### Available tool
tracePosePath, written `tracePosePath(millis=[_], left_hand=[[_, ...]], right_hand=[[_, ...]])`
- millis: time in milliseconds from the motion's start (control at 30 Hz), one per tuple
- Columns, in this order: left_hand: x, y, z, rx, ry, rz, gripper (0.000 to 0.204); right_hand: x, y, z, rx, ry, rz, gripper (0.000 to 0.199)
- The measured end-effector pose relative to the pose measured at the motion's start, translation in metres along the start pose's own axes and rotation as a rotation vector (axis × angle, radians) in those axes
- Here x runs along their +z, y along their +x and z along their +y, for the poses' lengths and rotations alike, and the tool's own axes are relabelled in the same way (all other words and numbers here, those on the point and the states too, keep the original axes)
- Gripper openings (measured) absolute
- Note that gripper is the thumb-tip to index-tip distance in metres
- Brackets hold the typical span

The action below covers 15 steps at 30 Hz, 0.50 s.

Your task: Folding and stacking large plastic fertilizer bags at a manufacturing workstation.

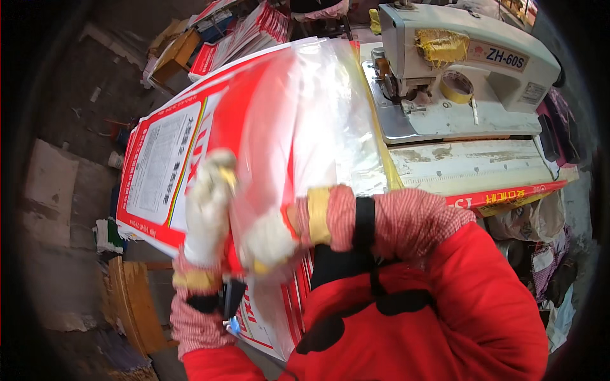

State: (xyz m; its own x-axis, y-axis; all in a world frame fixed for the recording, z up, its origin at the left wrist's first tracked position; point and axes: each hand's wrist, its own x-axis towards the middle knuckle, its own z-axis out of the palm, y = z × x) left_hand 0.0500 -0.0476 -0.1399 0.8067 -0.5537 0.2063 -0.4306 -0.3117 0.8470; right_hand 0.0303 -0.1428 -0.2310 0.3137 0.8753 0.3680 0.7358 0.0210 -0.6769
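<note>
My left hand (210, 206), in a white work glove, is at the left edge of a clear plastic bag (324, 127). Its fingers are smeared by motion, so their grip cannot be made out. Close beside it, my right hand (270, 241), gloved as well, is closed on the near part of the clear film. The bag lies spread over a stack of flat red-and-white printed sacks (248, 101). A small dark tool with a blue end (234, 325) shows by my left wrist.
A pale industrial sewing machine (470, 70) stands at the right, a roll of yellowish tape (456, 87) on its bed. In front runs a worn ledge (464, 165). More sacks (254, 38) are piled at the back. A wooden stool (130, 305) is at the lower left.
</note>
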Motion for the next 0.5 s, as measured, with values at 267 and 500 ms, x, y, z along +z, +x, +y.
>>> tracePosePath(millis=[267, 500], left_hand=[[-0.043, -0.065, 0.017, 0.138, -0.005, -0.190, 0.013], [-0.015, -0.090, -0.016, 0.327, 0.276, -0.954, 0.027]], right_hand=[[-0.049, -0.022, 0.155, 0.872, -0.963, 0.309, 0.007], [-0.126, -0.112, 0.153, 0.813, 0.027, 1.755, 0.027]])
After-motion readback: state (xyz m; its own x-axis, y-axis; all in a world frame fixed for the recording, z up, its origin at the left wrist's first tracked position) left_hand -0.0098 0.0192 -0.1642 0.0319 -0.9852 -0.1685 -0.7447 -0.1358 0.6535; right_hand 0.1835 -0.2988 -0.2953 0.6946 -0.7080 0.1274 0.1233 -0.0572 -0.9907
